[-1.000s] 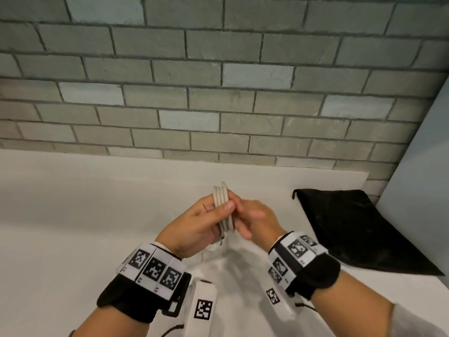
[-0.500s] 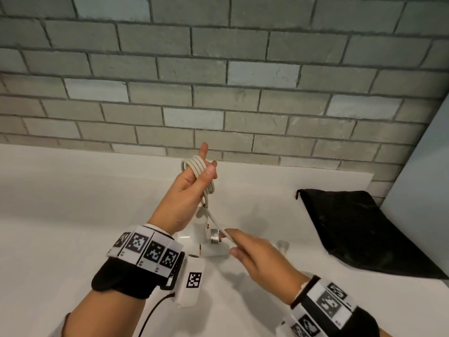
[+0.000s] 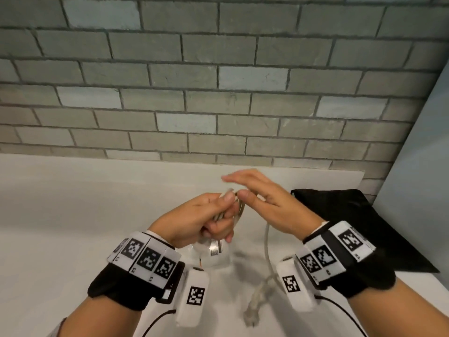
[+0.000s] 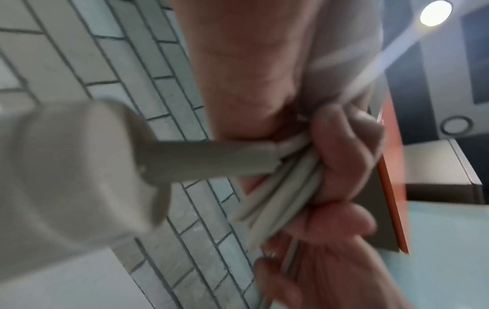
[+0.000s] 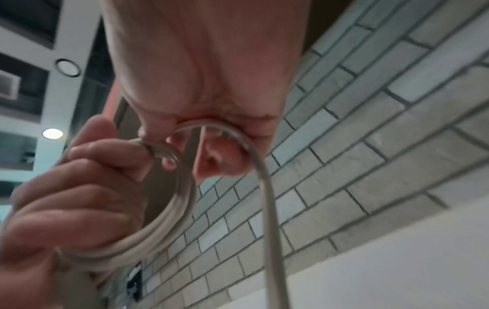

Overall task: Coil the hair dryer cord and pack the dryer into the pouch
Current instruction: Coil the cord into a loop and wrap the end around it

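My left hand (image 3: 213, 215) grips a coil of white cord (image 3: 239, 210) above the white hair dryer (image 3: 213, 255), which is mostly hidden under that hand. In the left wrist view the dryer (image 4: 66, 177) hangs close by and the coil (image 4: 278, 198) lies under curled fingers (image 4: 344, 158). My right hand (image 3: 243, 192) pinches the cord at the coil's top, with its other fingers stretched out. The loose cord tail (image 3: 266, 242) drops from there to the plug (image 3: 251, 312) near the table. The right wrist view shows the coil (image 5: 174, 209) and the tail (image 5: 270, 204). The black pouch (image 3: 352, 227) lies flat on the right.
A white table (image 3: 73, 227) meets a grey brick wall (image 3: 218, 93) at the back. A pale panel (image 3: 425, 166) stands at the far right, behind the pouch. Both wrists carry marker bands and white camera blocks with trailing black wires.
My left hand has come down with the coil. My right hand has risen from low on the cord up to the coil, bringing the cord with it. The tail and plug now show.
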Demonstrator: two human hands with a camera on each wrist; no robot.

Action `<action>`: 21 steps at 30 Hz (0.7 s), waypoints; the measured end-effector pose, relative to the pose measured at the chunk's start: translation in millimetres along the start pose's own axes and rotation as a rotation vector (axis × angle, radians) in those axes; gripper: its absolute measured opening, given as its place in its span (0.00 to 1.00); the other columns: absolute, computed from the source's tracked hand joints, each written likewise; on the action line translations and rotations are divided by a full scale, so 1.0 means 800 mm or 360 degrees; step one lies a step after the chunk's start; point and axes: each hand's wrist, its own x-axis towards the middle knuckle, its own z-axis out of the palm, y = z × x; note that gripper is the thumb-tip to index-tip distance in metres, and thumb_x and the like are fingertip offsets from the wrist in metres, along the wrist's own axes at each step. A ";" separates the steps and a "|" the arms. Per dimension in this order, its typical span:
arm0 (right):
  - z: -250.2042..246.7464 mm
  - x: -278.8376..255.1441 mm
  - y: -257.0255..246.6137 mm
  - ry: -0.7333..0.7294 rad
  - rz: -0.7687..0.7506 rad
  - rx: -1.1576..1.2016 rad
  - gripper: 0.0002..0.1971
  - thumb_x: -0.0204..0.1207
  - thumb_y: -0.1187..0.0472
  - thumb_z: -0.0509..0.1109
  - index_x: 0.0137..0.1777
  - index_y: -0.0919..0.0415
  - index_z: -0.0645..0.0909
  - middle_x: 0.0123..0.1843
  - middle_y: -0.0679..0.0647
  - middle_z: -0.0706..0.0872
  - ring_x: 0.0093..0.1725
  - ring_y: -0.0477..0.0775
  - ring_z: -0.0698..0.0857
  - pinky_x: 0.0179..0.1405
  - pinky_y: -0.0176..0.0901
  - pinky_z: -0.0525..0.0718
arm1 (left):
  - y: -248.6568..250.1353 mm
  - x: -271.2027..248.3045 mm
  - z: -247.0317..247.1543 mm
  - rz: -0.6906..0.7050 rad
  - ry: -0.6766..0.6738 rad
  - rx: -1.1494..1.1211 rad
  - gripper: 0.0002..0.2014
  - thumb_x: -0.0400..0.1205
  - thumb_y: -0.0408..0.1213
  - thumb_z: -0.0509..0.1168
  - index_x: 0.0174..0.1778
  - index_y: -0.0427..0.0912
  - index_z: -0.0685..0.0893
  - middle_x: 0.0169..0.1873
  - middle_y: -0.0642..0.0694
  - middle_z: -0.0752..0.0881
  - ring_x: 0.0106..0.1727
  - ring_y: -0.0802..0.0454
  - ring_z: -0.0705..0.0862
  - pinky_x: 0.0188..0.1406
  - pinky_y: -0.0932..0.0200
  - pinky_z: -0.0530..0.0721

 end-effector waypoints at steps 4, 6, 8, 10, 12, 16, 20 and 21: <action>0.006 -0.007 -0.001 -0.0126 0.0238 0.0430 0.12 0.82 0.65 0.56 0.57 0.68 0.78 0.30 0.44 0.80 0.24 0.37 0.74 0.22 0.24 0.70 | -0.003 -0.005 -0.006 0.0002 0.0016 -0.0026 0.14 0.76 0.54 0.63 0.30 0.51 0.76 0.15 0.60 0.68 0.17 0.60 0.66 0.41 0.61 0.83; 0.002 -0.005 -0.002 0.0033 0.0198 0.0410 0.10 0.80 0.65 0.58 0.54 0.69 0.78 0.30 0.49 0.77 0.22 0.37 0.75 0.22 0.24 0.70 | -0.002 -0.004 -0.012 0.0021 0.0266 0.0167 0.07 0.79 0.45 0.62 0.39 0.48 0.81 0.19 0.57 0.71 0.24 0.58 0.71 0.45 0.60 0.81; 0.000 -0.003 -0.001 0.0127 0.0186 0.0434 0.08 0.79 0.67 0.61 0.55 0.65 0.79 0.32 0.50 0.77 0.22 0.36 0.76 0.22 0.23 0.71 | -0.003 0.000 -0.017 0.0027 0.0456 0.0327 0.09 0.78 0.41 0.58 0.47 0.41 0.80 0.23 0.58 0.74 0.29 0.59 0.72 0.40 0.63 0.76; 0.002 -0.005 0.007 0.0160 0.0226 0.0531 0.11 0.78 0.67 0.63 0.59 0.60 0.78 0.37 0.49 0.76 0.22 0.39 0.74 0.21 0.25 0.69 | -0.005 0.004 -0.019 0.0027 0.0549 0.0317 0.10 0.78 0.42 0.56 0.46 0.42 0.79 0.24 0.58 0.72 0.29 0.59 0.70 0.33 0.67 0.73; 0.002 -0.011 0.018 0.0264 0.0249 0.0523 0.12 0.77 0.67 0.64 0.59 0.57 0.79 0.41 0.48 0.77 0.24 0.41 0.75 0.23 0.31 0.74 | -0.006 0.006 -0.017 0.0040 0.0617 0.0285 0.09 0.78 0.44 0.55 0.38 0.49 0.80 0.24 0.58 0.70 0.28 0.58 0.68 0.32 0.68 0.71; -0.011 -0.018 0.040 0.0493 0.0123 -0.0110 0.05 0.76 0.59 0.67 0.46 0.55 0.84 0.37 0.43 0.81 0.37 0.43 0.79 0.41 0.29 0.75 | -0.004 0.006 -0.011 0.0020 0.0618 0.0321 0.13 0.83 0.44 0.54 0.33 0.44 0.71 0.25 0.56 0.68 0.27 0.58 0.66 0.30 0.69 0.71; -0.018 -0.010 0.045 0.0698 0.0007 -0.0652 0.12 0.78 0.54 0.64 0.50 0.61 0.84 0.43 0.46 0.79 0.42 0.44 0.75 0.42 0.27 0.69 | -0.005 0.012 0.004 0.0006 0.0567 0.0225 0.13 0.83 0.40 0.51 0.32 0.43 0.68 0.27 0.52 0.65 0.26 0.59 0.65 0.29 0.69 0.69; -0.016 -0.007 0.045 0.0706 0.0044 -0.0584 0.10 0.78 0.57 0.64 0.50 0.61 0.84 0.44 0.49 0.79 0.40 0.45 0.76 0.42 0.25 0.71 | -0.007 0.013 0.005 0.0013 0.0576 0.0194 0.14 0.84 0.40 0.51 0.32 0.44 0.69 0.27 0.52 0.65 0.26 0.59 0.66 0.29 0.68 0.69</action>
